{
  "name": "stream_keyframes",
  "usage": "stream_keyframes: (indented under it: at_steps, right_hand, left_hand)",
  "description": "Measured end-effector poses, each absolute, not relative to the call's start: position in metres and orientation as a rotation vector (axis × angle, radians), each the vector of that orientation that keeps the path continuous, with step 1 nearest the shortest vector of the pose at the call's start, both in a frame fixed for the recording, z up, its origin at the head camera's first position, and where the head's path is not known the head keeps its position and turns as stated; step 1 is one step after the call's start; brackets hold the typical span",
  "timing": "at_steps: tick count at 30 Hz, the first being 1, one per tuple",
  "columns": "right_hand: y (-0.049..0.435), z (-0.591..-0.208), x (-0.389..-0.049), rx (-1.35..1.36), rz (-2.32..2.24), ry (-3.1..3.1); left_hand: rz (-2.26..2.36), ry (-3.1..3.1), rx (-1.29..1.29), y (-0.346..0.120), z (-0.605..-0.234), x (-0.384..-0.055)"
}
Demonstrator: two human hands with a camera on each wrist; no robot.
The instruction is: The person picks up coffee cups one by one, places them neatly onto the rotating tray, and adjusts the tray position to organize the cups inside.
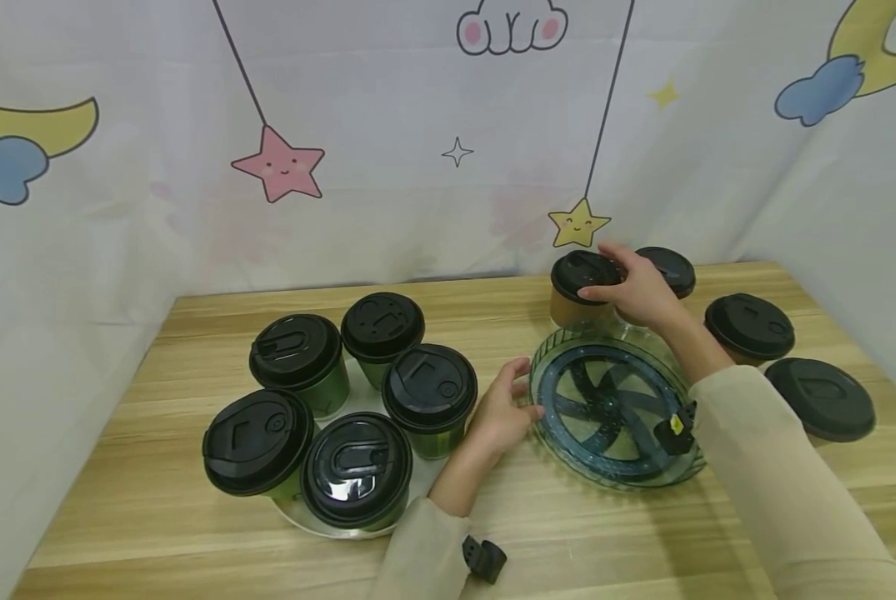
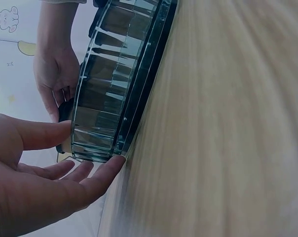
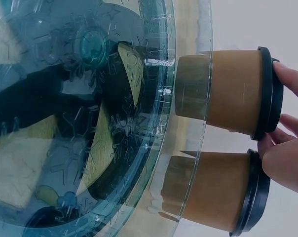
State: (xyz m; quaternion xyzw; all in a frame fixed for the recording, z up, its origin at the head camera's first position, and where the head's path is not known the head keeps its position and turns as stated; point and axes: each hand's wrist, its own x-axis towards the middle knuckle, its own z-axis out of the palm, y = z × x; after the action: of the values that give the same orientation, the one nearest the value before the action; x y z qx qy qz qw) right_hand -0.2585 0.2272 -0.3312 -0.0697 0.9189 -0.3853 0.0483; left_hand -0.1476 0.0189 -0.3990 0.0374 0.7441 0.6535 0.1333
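Observation:
In the head view, my right hand (image 1: 638,287) holds the black lid of a brown paper cup (image 1: 570,310) between thumb and fingers. The cup stands upright behind a round clear blue-green turntable tray (image 1: 553,446) with a ribbed wall and dark curved spokes under it. A second brown cup (image 3: 215,192), also black-lidded, is close beside the held one. At the tray's left side, my left hand (image 1: 502,408) grips the edge. The left wrist view shows its thumb (image 2: 48,134) at the upper rim and fingertips (image 2: 114,165) low on the wall.
Left of the tray, several green cups (image 1: 327,390) with black lids crowd a white round plate (image 1: 301,518). Two more black-lidded cups, one at the middle right (image 1: 749,325) and one nearer (image 1: 821,398), flank my right forearm. A printed cloth (image 1: 387,208) hangs behind the wooden table (image 1: 140,500).

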Motion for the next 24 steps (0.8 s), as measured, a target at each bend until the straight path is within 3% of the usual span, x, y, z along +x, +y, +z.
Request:
stream_keyframes:
  at_steps: [24]
  right_hand:
    - [0.2233, -0.3356, -0.2566, -0.129, -1.231, 2.849]
  left_hand:
    - [1.902, 2.150, 0.101, 0.0188, -0.3970, -0.1450]
